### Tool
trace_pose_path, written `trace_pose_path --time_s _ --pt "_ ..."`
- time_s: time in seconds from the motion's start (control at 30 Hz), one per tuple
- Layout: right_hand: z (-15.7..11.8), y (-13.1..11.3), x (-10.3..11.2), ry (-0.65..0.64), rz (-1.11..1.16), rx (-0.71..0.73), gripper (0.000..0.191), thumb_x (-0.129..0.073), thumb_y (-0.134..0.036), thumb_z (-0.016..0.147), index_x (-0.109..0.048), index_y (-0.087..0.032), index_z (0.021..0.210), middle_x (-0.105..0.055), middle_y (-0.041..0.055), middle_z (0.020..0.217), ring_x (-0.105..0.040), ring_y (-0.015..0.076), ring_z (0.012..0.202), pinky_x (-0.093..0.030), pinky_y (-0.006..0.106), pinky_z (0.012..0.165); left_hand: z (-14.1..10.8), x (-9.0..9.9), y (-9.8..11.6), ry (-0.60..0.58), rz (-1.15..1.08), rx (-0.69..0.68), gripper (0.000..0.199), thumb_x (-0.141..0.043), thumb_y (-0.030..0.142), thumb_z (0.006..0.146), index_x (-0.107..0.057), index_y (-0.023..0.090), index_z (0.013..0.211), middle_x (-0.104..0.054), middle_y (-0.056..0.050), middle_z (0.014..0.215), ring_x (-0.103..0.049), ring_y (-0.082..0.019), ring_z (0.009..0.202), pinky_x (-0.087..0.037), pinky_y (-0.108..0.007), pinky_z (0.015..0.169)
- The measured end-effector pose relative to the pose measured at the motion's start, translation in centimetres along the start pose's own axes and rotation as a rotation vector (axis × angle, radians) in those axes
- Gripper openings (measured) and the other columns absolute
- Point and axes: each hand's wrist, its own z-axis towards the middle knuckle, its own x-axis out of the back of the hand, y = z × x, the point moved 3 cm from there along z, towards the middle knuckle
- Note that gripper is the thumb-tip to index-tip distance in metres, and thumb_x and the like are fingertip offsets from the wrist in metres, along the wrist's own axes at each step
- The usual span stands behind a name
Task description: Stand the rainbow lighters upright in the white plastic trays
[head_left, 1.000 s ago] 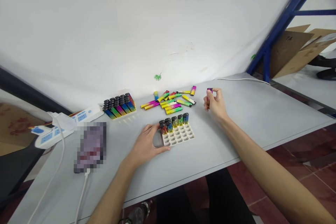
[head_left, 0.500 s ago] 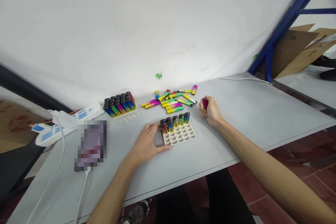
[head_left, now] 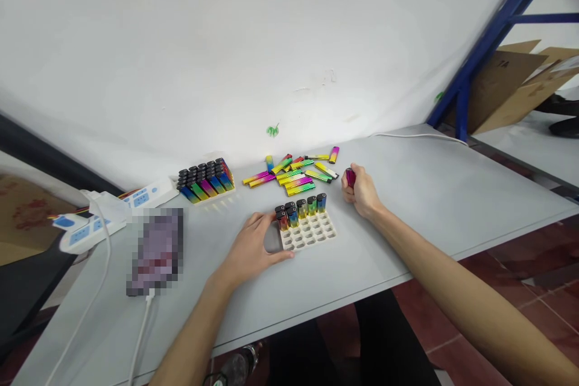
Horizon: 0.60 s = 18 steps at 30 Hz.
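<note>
left hand [head_left: 253, 248] laid flat, fingers spread, pressed on near-left corner of slotted tray [head_left: 312, 233] so it is kept from sliding | seven lighters [head_left: 301, 209] stood upright in tray's far row | right hand [head_left: 360, 190] fisted round one magenta lighter [head_left: 350, 177], just right of tray | loose lighter pile [head_left: 294, 170] beyond, within reach | filled tray [head_left: 205, 181] parked far left

no readable text, labels or numbers anywhere
</note>
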Motion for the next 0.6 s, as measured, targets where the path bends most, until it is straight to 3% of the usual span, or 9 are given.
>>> trace_pose_path --time_s 0.2,0.43,0.53,0.6 --pt "0.20 0.20 0.10 0.009 0.000 0.027 0.046 -0.038 -0.045 0.091 -0.040 -0.023 0.052 -0.022 -0.0070 0.042 -0.016 0.0081 0.036 -0.012 0.023 0.037 -0.05 -0.09 -0.15 0.016 -0.016 0.001 0.084 -0.069 0.069 0.073 -0.046 0.019 0.135 -0.056 -0.013 0.127 -0.051 -0.033 0.123 -0.045 -0.047 0.103" --pt "0.44 0.65 0.13 -0.013 -0.029 0.064 0.051 -0.032 -0.058 0.093 -0.051 -0.021 0.063 -0.032 -0.0059 0.048 -0.023 0.0091 0.038 -0.018 0.024 0.039 0.06 -0.09 -0.10 0.025 -0.026 -0.003 0.083 -0.071 0.067 0.072 -0.046 0.019 0.135 -0.058 -0.012 0.124 -0.050 -0.032 0.122 -0.045 -0.047 0.103" --pt "0.28 0.77 0.24 0.017 -0.118 0.181 0.046 -0.034 -0.055 0.095 -0.060 -0.020 0.081 -0.046 -0.0037 0.058 -0.038 0.0112 0.044 -0.031 0.026 0.045 0.10 -0.17 -0.21 0.029 -0.031 0.000 0.085 -0.071 0.068 0.071 -0.045 0.020 0.136 -0.057 -0.012 0.125 -0.050 -0.032 0.122 -0.044 -0.048 0.103" --pt "-0.16 0.48 0.44 0.074 -0.238 0.312 0.046 -0.035 -0.055 0.096 -0.062 -0.020 0.084 -0.059 0.0007 0.074 -0.053 0.0141 0.059 -0.043 0.029 0.061 0.07 -0.21 -0.28 0.031 -0.035 -0.002 0.085 -0.071 0.068 0.072 -0.045 0.020 0.137 -0.056 -0.012 0.125 -0.049 -0.032 0.122 -0.044 -0.048 0.104"
